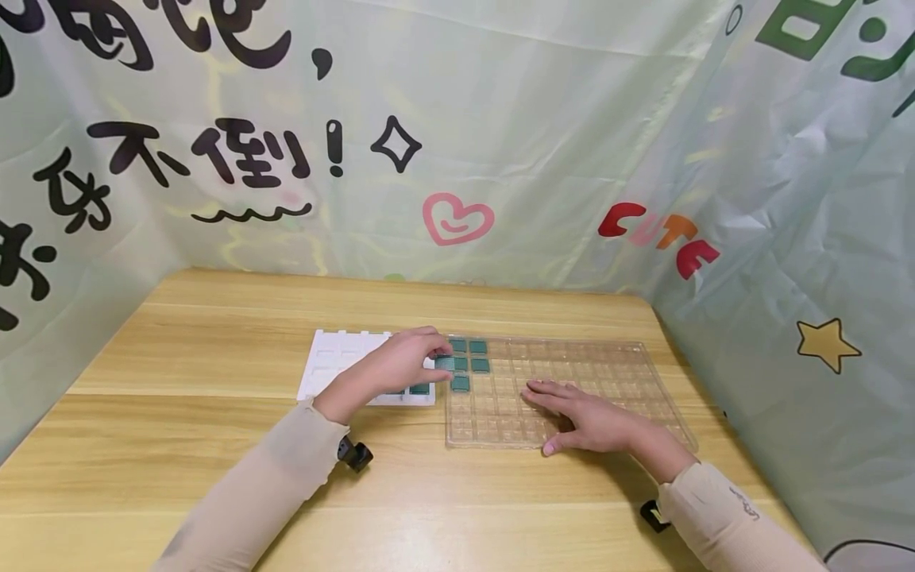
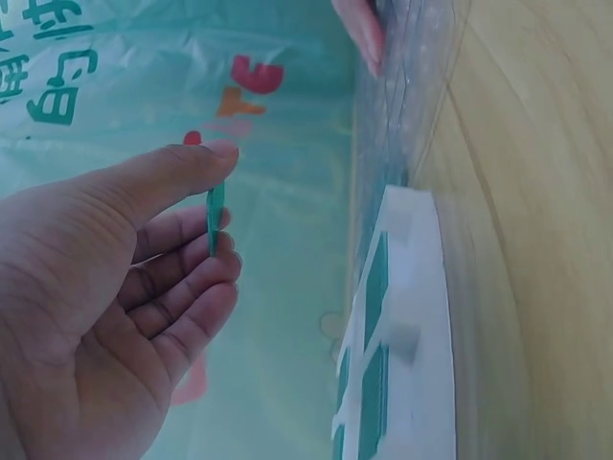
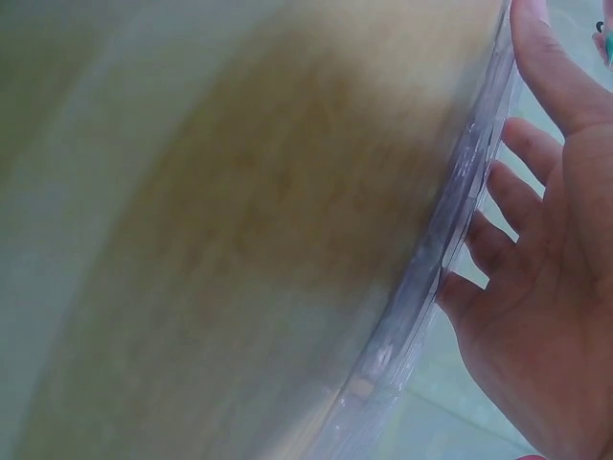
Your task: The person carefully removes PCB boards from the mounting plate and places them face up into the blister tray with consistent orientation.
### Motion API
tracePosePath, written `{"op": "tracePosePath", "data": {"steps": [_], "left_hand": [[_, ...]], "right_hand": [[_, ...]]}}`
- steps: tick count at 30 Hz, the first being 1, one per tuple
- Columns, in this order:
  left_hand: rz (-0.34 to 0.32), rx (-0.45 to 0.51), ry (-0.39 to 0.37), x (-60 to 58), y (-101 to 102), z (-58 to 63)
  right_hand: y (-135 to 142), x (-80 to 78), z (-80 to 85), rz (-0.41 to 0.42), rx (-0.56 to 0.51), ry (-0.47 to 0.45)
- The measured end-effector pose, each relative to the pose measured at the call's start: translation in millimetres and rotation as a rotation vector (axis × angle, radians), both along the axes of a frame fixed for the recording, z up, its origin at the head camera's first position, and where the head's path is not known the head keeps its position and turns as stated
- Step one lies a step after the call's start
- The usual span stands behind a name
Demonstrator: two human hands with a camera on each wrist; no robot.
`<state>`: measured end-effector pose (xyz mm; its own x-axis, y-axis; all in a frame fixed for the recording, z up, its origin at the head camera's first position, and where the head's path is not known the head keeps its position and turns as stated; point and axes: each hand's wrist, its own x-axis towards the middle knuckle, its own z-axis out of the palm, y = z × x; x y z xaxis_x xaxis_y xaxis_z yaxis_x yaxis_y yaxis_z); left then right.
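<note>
Left hand [image 1: 400,361], mid-frame: thumb and fingers pinch one green square [image 2: 216,222] at the left edge of the clear tray [image 1: 493,435]. Clear tray's upper left: five green squares [image 1: 480,365]. White tray [image 1: 330,365], left of centre: holds more green squares [image 1: 419,389]. Right hand [image 1: 589,421], lower right: fingers loosely extended, touching the clear tray, gripping nothing.

On the pale cloth [image 1: 543,151], coloured letters "CUTE" [image 1: 669,235] stand right of the pink heart [image 1: 452,228]; black characters "不倒!" [image 1: 252,152] stand higher, left of it. Other characters are cut off.
</note>
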<state>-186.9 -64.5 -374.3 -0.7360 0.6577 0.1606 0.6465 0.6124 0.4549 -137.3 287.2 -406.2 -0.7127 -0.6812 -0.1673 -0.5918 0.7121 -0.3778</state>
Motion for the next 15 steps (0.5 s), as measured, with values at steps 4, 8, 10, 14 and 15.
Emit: {"op": "tracePosePath", "data": {"steps": [4, 8, 10, 14, 15], "left_hand": [[-0.009, 0.009, -0.018, -1.5, 9, -1.9], [-0.026, 0.020, -0.032, -3.3, 17, -3.7], [-0.038, 0.029, -0.049, -4.5, 21, -4.6], [-0.050, 0.027, -0.058, -7.1, 29, -6.7], [-0.051, 0.025, -0.051, -7.7, 31, -7.4]], "right_hand": [[0, 0.1, 0.6, 0.002, 0.007, 0.003], [0, 0.1, 1.2, 0.006, 0.005, 0.003], [0, 0.2, 1.6, 0.006, 0.002, -0.001], [0, 0.3, 2.1, 0.003, -0.005, -0.011], [0, 0.3, 2.1, 0.003, -0.008, -0.013]]}}
